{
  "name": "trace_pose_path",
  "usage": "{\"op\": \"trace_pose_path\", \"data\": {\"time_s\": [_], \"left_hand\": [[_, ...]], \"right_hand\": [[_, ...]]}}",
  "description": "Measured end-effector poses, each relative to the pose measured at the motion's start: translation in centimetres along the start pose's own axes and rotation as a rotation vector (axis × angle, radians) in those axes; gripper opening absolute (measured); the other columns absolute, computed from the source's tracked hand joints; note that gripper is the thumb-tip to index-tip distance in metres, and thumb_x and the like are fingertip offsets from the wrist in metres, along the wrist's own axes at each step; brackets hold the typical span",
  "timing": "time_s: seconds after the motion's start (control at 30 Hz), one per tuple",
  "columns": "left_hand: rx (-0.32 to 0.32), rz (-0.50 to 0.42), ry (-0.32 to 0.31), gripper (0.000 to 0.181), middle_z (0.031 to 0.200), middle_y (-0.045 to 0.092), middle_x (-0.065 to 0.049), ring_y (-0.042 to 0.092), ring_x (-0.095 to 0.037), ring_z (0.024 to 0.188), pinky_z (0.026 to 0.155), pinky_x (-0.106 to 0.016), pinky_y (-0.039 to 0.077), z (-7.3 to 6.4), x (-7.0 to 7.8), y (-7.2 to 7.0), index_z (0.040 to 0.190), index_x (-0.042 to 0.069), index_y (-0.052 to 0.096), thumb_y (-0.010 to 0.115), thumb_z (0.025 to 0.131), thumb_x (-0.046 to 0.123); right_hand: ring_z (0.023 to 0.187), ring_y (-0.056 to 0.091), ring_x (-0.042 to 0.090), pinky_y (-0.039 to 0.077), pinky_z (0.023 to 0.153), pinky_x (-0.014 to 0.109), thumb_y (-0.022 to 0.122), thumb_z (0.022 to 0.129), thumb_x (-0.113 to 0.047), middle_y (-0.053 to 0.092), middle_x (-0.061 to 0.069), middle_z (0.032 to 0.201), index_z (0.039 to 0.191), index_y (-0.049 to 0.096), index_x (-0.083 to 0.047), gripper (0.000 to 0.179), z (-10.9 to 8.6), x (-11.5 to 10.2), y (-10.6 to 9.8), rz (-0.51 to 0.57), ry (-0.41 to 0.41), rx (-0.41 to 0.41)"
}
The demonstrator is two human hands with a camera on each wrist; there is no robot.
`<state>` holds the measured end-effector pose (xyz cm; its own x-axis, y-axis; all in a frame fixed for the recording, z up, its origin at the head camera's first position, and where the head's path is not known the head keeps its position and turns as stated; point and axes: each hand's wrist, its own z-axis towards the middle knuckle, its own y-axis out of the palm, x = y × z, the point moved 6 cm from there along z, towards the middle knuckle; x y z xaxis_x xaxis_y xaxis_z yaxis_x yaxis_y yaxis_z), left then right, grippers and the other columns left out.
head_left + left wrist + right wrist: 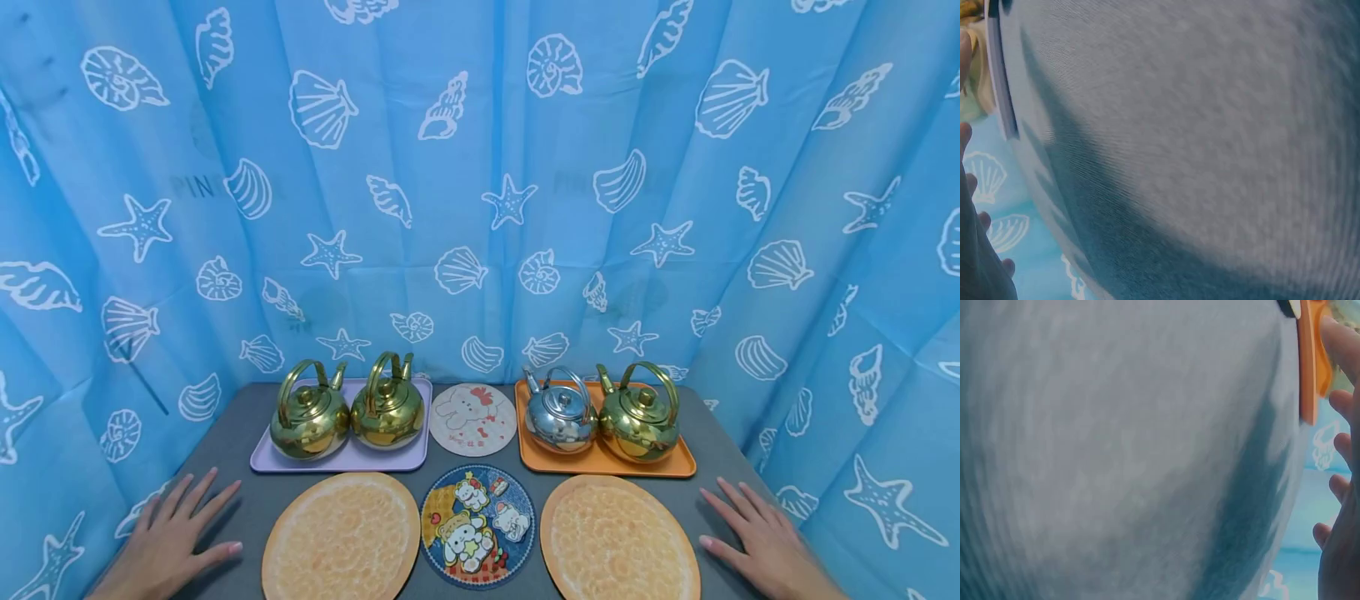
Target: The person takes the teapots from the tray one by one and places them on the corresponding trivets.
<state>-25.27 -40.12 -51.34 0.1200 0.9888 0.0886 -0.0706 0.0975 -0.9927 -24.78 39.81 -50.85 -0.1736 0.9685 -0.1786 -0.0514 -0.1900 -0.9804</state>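
My left hand is at the table's left side, palm down with fingers spread, holding nothing. At the right side my right hand lies likewise, fingers straight and apart. Nearest the left hand is a round tan mat; a matching tan mat lies beside the right hand. Two gold kettles stand on a lilac tray at back left. On an orange tray at back right stand a silver kettle and a gold kettle.
Between the tan mats lies a dark blue round mat with cartoon figures. Behind it is a pale round mat with a rabbit drawing, between the trays. A blue shell-patterned curtain surrounds the grey table at back and sides.
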Motion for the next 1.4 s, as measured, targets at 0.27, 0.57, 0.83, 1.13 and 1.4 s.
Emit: {"op": "trace_pose_path", "data": {"time_s": [0.27, 0.57, 0.83, 1.13, 1.4], "left_hand": [[0.036, -0.026, 0.032, 0.089, 0.14, 0.041, -0.029, 0.037, -0.057, 0.12, 0.095, -0.074, 0.026, 0.0, 1.0, -1.4, 0.14, 0.011, 0.053, 0.054, 0.079, 0.076], [0.073, -0.111, 0.036, 0.082, 0.138, 0.041, -0.028, 0.04, -0.054, 0.119, 0.091, -0.072, 0.032, 0.1, 2.3, -2.9, 0.138, 0.008, 0.053, 0.059, 0.083, 0.068], [0.081, -0.228, -0.005, 0.072, 0.136, 0.042, -0.031, 0.039, -0.056, 0.118, 0.089, -0.072, 0.032, 0.5, 3.3, -4.0, 0.137, 0.003, 0.053, 0.058, 0.091, 0.058], [0.236, -0.338, 0.0, 0.058, 0.134, 0.046, -0.03, 0.042, -0.052, 0.117, 0.091, -0.066, 0.034, 0.5, 4.8, -5.0, 0.131, -0.002, 0.056, 0.061, 0.095, 0.044], [0.379, -0.479, 0.012, 0.049, 0.131, 0.051, -0.026, 0.048, -0.046, 0.116, 0.08, -0.06, 0.049, 0.8, 6.3, -6.4, 0.133, -0.001, 0.054, 0.064, 0.096, 0.029]], "right_hand": [[0.122, 0.039, 0.051, 0.034, 0.088, 0.071, 0.066, 0.089, -0.048, 0.046, 0.025, 0.138, 0.135, 0.056, -0.006, 0.063, -0.1, -1.9, -1.4, 0.049, -0.065, 0.069], [0.119, 0.043, 0.048, 0.037, 0.082, 0.07, 0.072, 0.088, -0.034, 0.05, 0.023, 0.134, 0.131, 0.058, -0.006, 0.053, -0.2, -4.8, -2.7, 0.122, -0.131, 0.169], [0.113, 0.051, 0.04, 0.042, 0.08, 0.061, 0.078, 0.082, -0.021, 0.057, 0.017, 0.128, 0.128, 0.061, -0.008, 0.05, -0.2, -7.1, -3.6, 0.204, -0.251, 0.328], [0.108, 0.053, 0.034, 0.043, 0.083, 0.056, 0.075, 0.085, -0.017, 0.061, 0.01, 0.124, 0.127, 0.062, -0.01, 0.045, 0.3, -9.2, -3.6, 0.273, -0.265, 0.346], [0.108, 0.054, 0.025, 0.046, 0.084, 0.049, 0.074, 0.087, -0.017, 0.063, 0.004, 0.122, 0.127, 0.063, -0.01, 0.042, 0.9, -11.1, -3.1, 0.275, -0.26, 0.374]]}}
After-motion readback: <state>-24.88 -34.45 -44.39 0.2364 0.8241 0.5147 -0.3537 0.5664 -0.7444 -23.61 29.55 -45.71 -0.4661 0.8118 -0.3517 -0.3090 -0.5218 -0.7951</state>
